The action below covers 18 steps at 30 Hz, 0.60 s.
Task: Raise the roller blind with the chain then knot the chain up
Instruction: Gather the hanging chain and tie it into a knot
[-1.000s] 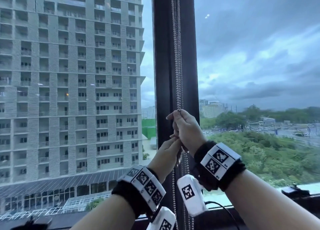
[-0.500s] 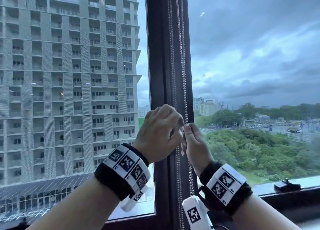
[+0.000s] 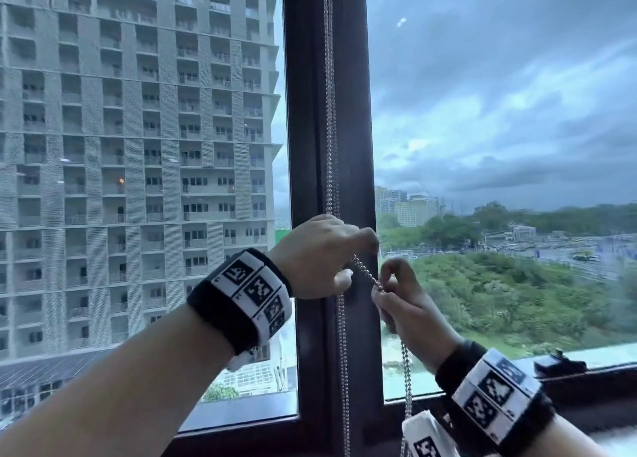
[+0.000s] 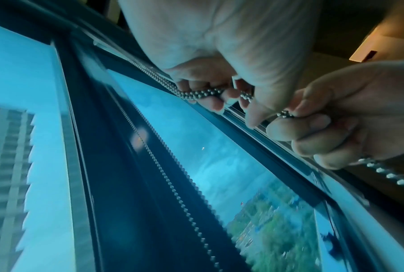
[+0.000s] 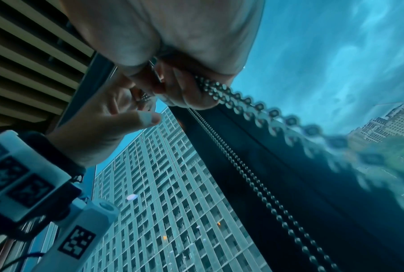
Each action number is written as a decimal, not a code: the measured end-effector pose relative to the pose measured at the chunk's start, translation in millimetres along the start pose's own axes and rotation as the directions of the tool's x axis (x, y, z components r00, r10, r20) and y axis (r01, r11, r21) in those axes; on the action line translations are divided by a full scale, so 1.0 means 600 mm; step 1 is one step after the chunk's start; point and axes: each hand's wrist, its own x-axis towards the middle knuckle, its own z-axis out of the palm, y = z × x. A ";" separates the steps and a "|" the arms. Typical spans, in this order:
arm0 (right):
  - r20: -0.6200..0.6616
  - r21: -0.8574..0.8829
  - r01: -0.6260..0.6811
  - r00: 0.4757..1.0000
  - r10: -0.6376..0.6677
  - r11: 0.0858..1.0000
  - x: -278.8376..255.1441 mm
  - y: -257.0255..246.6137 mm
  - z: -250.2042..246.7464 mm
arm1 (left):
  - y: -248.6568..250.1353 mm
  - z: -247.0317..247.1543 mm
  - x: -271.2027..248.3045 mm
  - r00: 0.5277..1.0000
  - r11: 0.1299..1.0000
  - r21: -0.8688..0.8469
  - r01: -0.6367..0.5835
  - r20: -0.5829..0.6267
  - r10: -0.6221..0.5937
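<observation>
Hard against the dark window frame (image 3: 355, 111), the left hand (image 3: 317, 256) and right hand (image 3: 406, 305) are pinching a doubled, silvery bead chain (image 3: 366, 273) taut between them.

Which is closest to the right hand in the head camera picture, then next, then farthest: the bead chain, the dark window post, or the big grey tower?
1. The bead chain: pinched in the right hand.
2. The dark window post: just left, behind the chain.
3. The big grey tower: far left, outside the glass.
</observation>
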 end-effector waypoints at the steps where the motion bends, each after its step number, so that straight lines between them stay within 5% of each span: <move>1: 0.030 -0.031 0.036 0.999 -0.035 0.999 0.000 -0.004 -0.006 | -0.002 0.000 0.001 0.998 0.993 -0.103 0.050 -0.044 -0.055; 4: 0.101 -0.294 0.147 0.987 -0.123 0.944 0.005 -0.004 -0.023 | -0.011 0.001 0.003 0.964 0.889 -0.413 0.196 -0.083 -0.251; 7: 0.077 -0.436 0.174 0.985 -0.156 0.883 0.015 0.002 -0.035 | -0.011 -0.002 0.008 0.927 0.731 -0.647 0.217 -0.098 -0.362; 12: -0.070 -0.275 0.170 0.978 -0.196 0.946 0.064 -0.025 -0.027 | 0.005 -0.009 0.029 0.855 0.330 -0.940 0.088 -0.099 -0.509; 18: -0.072 -0.186 0.187 0.977 -0.203 0.965 0.124 -0.088 -0.009 | 0.023 -0.010 0.039 0.789 -0.129 -0.983 -0.133 -0.026 -0.614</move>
